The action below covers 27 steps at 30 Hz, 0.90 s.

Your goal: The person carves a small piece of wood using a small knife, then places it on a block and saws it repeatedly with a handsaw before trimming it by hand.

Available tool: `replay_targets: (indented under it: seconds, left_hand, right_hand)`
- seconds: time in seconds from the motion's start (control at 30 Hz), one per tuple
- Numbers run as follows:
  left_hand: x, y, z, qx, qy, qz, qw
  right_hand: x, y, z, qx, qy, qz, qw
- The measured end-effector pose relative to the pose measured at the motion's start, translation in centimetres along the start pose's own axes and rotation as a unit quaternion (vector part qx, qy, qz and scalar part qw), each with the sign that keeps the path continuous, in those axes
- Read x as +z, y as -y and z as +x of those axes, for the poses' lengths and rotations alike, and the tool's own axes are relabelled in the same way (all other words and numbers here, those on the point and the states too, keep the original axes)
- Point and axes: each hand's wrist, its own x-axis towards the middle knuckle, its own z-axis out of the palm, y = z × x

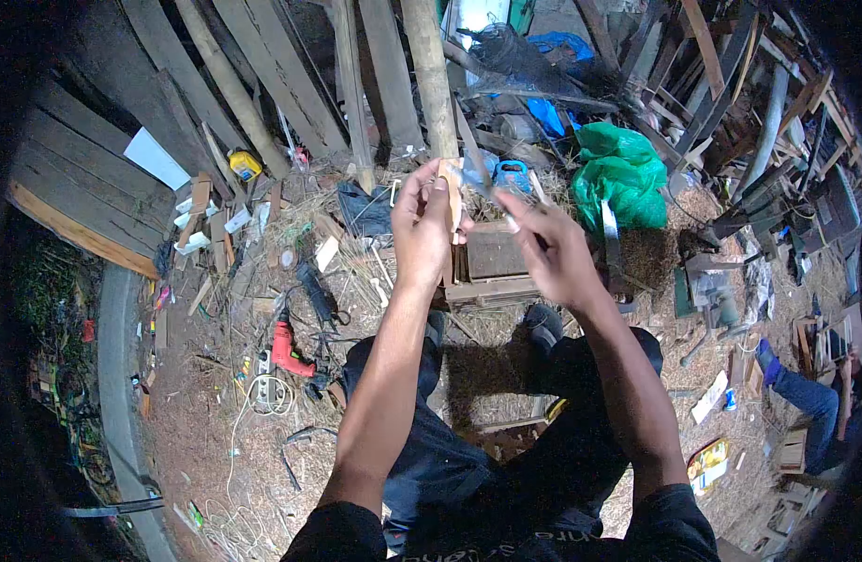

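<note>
Near the centre, my left hand (423, 225) is wrapped round a small, light piece of wood (452, 195), held upright. Just to its right, my right hand (555, 245) is closed on a thin tool with a long grey blade (474, 153); its handle is hidden in my fingers. The blade slants up and left, close to the wood's top, and its near end is blurred. Whether blade and wood touch I cannot tell. Below both hands stands a low wooden box (495, 267) between my knees.
A red power drill (289, 350) and a white power strip (265, 382) with cable lie at the left. Planks (290, 84) lean behind. A green plastic bag (618, 176) sits at the back right. Another person's leg (806, 398) is at the far right.
</note>
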Motion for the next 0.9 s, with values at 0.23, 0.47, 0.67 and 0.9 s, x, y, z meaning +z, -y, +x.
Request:
replay_targets:
  seconds: [0.23,0.47,0.67,0.9]
  left_hand:
    - [-0.2,-1.7,-0.3,0.010,0.045,0.050,0.998]
    - [-1.2,-1.1,-0.1,0.042,0.156,0.054,0.985]
    - [-0.9,-1.4,-0.5,0.033,0.159,0.074,0.984]
    - [-0.9,-0.4,-0.4,0.114,0.169,0.125,0.971]
  right_hand:
    - [-0.4,0.3,0.0,-0.014,0.039,-0.130,0.991]
    - [-1.4,-0.3,0.0,-0.043,0.069,-0.093,0.992]
    - [-2.1,0.0,-0.2,-0.023,0.072,-0.138,0.988]
    - [-2.5,-0.2,-0.6,-0.037,0.039,-0.187,0.981]
